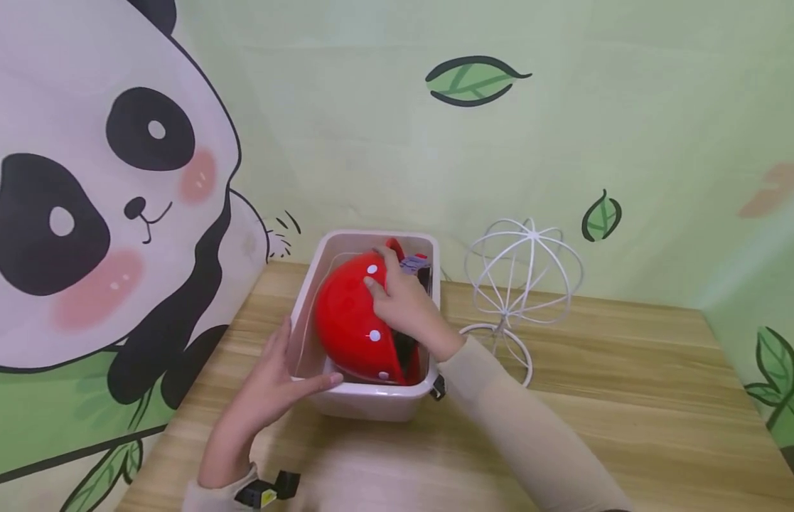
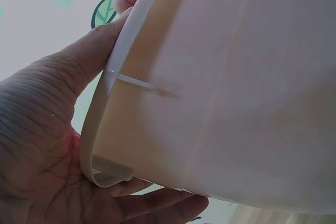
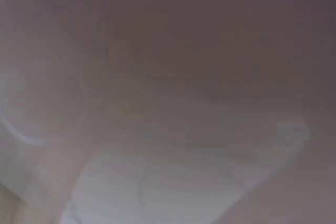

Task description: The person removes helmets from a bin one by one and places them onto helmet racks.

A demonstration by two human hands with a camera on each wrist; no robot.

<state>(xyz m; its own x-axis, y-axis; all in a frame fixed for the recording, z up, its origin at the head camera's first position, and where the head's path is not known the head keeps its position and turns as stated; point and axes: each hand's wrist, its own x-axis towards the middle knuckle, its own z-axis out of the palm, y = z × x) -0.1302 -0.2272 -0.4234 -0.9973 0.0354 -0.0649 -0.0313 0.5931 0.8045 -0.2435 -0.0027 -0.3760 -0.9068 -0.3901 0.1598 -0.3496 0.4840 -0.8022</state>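
- My right hand (image 1: 403, 299) grips a red helmet (image 1: 345, 313) inside the bin, the thumb pressed on the dotted shell and a finger reaching toward its upper edge; the other fingertips are hidden, and the right wrist view is too blurred to add anything.
- My left hand (image 1: 275, 380) clasps the near left corner of the white bin (image 1: 371, 405), thumb lying along the near rim and fingers spread against the outer wall on the left side.
- The helmet lies tilted on its side within the bin, its rounded shell toward the bin's left wall and its dark opening toward the right wall.
- Between that opening and the bin's right wall I see a purple patterned item (image 1: 414, 264), partly covered.
- Just right of the bin stands a white wire stand (image 1: 531, 267), a round cage above a ring base.
- Under the bin is a wood-grain table (image 1: 595, 441).
- Behind the bin rises a pale green backdrop (image 1: 345, 128), with leaves and, to the bin's left, a large panda (image 1: 141, 206).
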